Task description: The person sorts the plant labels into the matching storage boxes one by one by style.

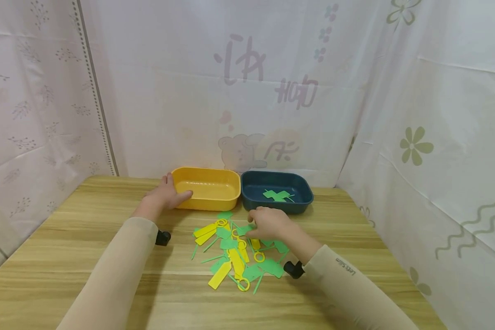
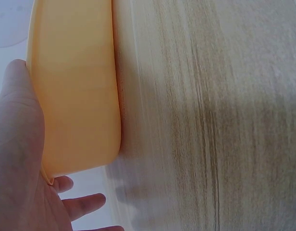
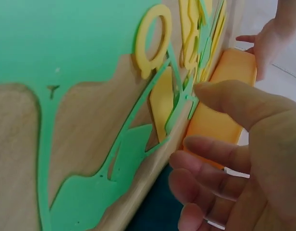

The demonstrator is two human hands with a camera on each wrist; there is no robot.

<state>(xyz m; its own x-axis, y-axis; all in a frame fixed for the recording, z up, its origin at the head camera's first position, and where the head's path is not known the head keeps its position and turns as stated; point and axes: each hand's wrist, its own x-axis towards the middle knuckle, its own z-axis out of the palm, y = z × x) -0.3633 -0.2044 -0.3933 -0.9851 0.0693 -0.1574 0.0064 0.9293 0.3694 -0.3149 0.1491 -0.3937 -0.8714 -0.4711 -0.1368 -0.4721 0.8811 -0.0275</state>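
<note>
My left hand [image 1: 162,197] rests at the left end of a yellow plastic bin [image 1: 208,205]. In the left wrist view the thumb lies along the rim and the other fingers stretch out past the bin's corner. My right hand [image 1: 270,223] hovers over a loose pile of flat tags, its fingers loosely bent with nothing between them. The pile mixes green tags [image 1: 271,267] with thin stems and yellow tags [image 1: 220,275] with ring ends. Large in the right wrist view, a green tag [image 3: 56,38] and a yellow ring [image 3: 141,43] lie beside the hand.
A dark blue bin [image 1: 276,209] stands against the yellow one's right side, with a few green tags [image 1: 279,196] inside. Both bins are at the back of the wooden table [image 1: 181,302], close to a printed white curtain [image 1: 169,91]. Black wrist cameras sit below each hand.
</note>
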